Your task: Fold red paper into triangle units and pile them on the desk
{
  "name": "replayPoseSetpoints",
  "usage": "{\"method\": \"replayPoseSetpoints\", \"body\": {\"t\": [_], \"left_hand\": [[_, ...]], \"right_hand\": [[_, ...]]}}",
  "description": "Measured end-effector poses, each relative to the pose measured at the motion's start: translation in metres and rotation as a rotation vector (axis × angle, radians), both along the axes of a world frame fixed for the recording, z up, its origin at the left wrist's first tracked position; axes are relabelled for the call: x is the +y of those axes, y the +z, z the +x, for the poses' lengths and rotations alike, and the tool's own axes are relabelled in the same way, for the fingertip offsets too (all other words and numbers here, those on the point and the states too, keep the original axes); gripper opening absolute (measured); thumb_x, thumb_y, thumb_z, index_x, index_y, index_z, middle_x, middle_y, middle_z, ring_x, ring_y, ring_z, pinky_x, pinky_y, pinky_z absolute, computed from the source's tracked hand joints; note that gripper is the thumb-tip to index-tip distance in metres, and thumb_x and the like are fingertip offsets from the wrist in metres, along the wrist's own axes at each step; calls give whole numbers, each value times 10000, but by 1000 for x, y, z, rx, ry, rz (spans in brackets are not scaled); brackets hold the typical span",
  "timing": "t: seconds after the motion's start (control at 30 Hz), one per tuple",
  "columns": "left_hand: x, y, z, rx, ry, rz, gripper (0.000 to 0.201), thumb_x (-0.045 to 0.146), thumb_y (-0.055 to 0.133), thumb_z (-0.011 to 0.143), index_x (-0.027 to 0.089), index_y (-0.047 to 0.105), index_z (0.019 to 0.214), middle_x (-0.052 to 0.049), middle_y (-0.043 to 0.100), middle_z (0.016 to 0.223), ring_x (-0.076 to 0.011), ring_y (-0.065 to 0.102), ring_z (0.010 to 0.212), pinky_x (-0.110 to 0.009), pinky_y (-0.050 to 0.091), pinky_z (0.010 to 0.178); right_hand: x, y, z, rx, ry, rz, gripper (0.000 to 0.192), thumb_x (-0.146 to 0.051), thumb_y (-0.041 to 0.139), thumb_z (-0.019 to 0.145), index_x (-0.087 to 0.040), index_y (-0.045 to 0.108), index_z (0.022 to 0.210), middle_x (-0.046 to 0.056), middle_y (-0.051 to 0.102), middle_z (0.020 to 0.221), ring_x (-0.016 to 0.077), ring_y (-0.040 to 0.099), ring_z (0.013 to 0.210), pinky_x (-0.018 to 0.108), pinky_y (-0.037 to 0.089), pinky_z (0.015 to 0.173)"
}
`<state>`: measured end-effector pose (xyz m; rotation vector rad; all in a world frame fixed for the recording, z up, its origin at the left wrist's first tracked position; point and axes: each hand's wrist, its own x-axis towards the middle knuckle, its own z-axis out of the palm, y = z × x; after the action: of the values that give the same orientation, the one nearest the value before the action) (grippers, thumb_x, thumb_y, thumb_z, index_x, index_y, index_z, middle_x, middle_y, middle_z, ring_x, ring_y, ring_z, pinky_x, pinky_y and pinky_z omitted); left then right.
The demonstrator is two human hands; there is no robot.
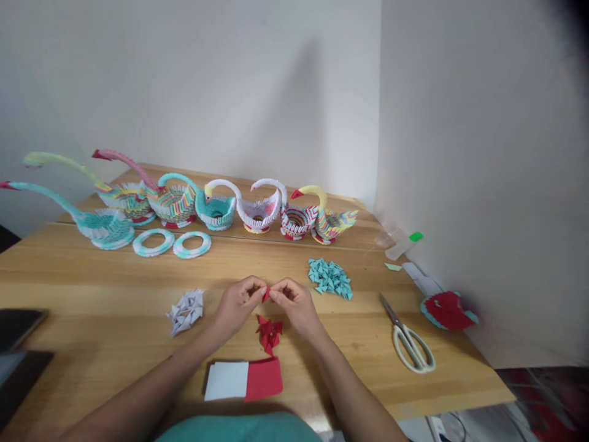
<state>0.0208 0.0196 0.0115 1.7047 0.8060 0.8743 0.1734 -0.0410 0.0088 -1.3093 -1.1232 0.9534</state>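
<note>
Between the fingertips of my left hand (241,302) and my right hand (292,301) is a small folded red paper piece (265,294), pinched from both sides above the table. Just below lies a little heap of folded red paper triangles (269,334). Nearer to me are a stack of white paper slips (226,380) and, touching it, red paper slips (264,379). A pile of white folded pieces (186,312) sits left of my left hand. Beyond my right hand, to the right, spreads a pile of teal folded pieces (330,277).
Several paper swans (172,205) stand in a row at the back, with two teal-and-white paper rings (192,245) in front. Scissors (409,344) lie at right, near a red-and-teal paper piece (446,311) by the wall. A dark flat object (21,325) rests at the left edge.
</note>
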Motion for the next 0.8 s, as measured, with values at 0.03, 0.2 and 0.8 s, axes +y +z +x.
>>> {"method": "replayPoseSetpoints", "body": {"t": [0.03,0.2,0.8], "left_hand": [[-1,1,-1,23,8,35,171,295,557,805,165,624,716,3,606,635,-138,533,609,-227,402,591],[-2,-2,-1,-2,25,28,183,298,567,818,162,649,728,-12,652,684,-150,573,664,-234,421,639],[4,-7,1,-80,-122,-230,232,356,590,768,157,623,655,10,577,594,-124,508,574,-223,403,571]], "right_hand": [[0,0,0,0,2,-1,227,-403,719,742,-186,662,702,-19,598,616,128,486,564,253,383,565],[0,1,0,27,9,-16,246,-421,725,734,-186,657,715,-19,598,615,127,488,563,251,385,563],[-1,5,0,5,26,57,220,-402,670,808,-193,635,749,13,684,688,156,578,629,278,455,632]]}}
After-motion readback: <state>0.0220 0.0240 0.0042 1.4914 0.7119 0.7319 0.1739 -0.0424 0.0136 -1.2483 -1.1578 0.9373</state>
